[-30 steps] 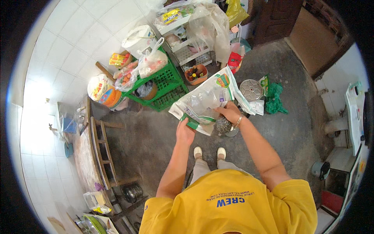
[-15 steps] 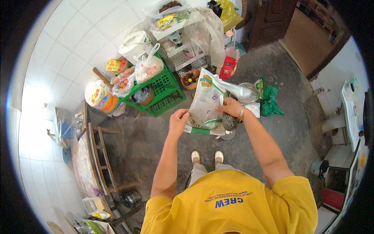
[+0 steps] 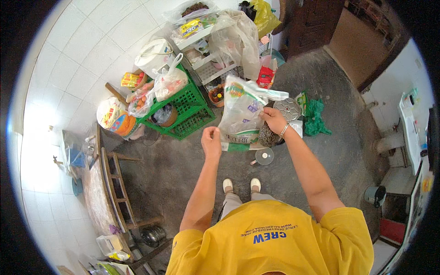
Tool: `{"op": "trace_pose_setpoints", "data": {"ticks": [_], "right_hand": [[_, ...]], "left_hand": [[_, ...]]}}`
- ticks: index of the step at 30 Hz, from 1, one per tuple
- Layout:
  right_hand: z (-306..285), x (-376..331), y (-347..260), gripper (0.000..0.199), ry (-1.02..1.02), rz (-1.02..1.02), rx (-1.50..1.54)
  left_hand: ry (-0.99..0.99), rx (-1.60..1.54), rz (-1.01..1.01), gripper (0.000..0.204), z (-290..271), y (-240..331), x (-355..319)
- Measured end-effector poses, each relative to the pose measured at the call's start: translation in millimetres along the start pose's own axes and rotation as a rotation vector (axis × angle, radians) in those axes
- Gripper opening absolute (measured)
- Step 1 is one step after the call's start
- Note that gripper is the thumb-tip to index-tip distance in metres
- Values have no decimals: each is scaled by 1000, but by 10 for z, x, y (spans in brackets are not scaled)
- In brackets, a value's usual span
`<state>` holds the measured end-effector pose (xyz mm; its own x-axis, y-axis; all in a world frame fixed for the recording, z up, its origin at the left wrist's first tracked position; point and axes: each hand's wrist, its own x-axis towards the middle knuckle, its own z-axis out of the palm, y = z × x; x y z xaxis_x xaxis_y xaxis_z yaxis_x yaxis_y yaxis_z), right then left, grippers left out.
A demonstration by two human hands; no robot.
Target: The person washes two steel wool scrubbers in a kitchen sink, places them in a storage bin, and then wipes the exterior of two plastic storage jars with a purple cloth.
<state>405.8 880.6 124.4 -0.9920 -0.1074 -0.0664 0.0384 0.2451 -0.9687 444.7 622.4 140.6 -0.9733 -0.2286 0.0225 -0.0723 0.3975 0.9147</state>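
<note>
A translucent white plastic bag (image 3: 239,120) with green, orange and purple print is spread out in front of me, its far end pointing away. My right hand (image 3: 275,121), with bangles at the wrist, pinches its right edge. My left hand (image 3: 211,143) is closed at the bag's left edge, fingers curled in; the grip itself is partly hidden. Just under my right hand lies a dark, mesh-like bundle (image 3: 267,136). Past that hand is a round metal disc with holes (image 3: 287,109). A clear round lid with a knob (image 3: 264,156) lies on the floor nearer my feet.
A green plastic crate (image 3: 183,117) with bags and a bowl stands left, beside a white shelf (image 3: 215,68). Right of the bag lie a crumpled green bag (image 3: 316,118) and a small green packet (image 3: 301,101). A wooden ladder-like frame (image 3: 118,183) is at far left; a doorway opens far right.
My left hand has drawn slightly left and curled more. The bag has shifted left and flattened out, and my right hand has risen a little. More of the lid and metal disc shows.
</note>
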Motion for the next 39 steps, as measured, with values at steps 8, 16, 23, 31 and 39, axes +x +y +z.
{"op": "trace_pose_setpoints", "data": {"ticks": [8,16,23,31,39], "right_hand": [[275,-94,-29,21,304,138,750],[156,-383,-525,70,404,-328,117],[-83,-358,-485,35,48,-66,121],[154,-672,17,13,137,-111,-163],[102,-835,299,23,31,84,-367]], "left_hand": [[-273,-1085,-553,50,427,254,-366],[-165,-1134,-424,34,170,107,-13],[-280,-813,-521,29,-188,138,189],[-352,-583,-607,47,-331,-401,370],[-388,-557,-627,49,-456,-237,363]]}}
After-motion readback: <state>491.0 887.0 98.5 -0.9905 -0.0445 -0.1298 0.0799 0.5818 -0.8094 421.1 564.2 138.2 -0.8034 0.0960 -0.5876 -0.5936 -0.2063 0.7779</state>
